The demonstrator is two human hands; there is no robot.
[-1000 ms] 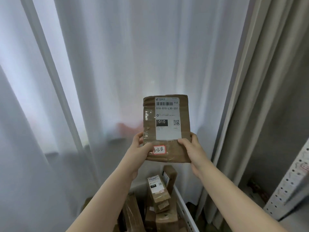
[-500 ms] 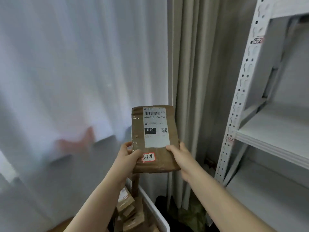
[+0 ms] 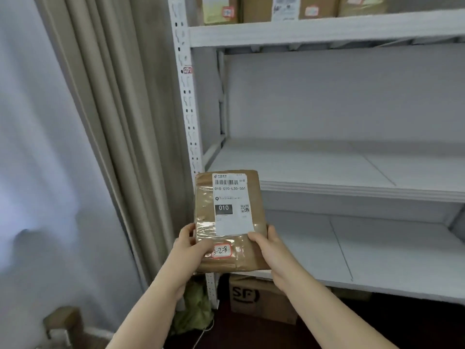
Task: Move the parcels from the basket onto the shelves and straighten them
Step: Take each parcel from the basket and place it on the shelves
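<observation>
Left grip point(image 3: 192, 248), right grip point(image 3: 270, 250) still clasp parcel point(image 3: 230, 217), now before shelves point(image 3: 327, 167).

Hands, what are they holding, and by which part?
Both hold one brown parcel upright by its lower end: left hand on the lower left edge, right hand on the lower right edge, thumbs on the front.

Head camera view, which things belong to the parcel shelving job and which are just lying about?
Job: brown parcel, gripped by left hand and right hand; white shelves; parcels on the top shelf.
Lying about: SF carton under the lowest shelf; green bundle on the floor; beige curtain.
</observation>
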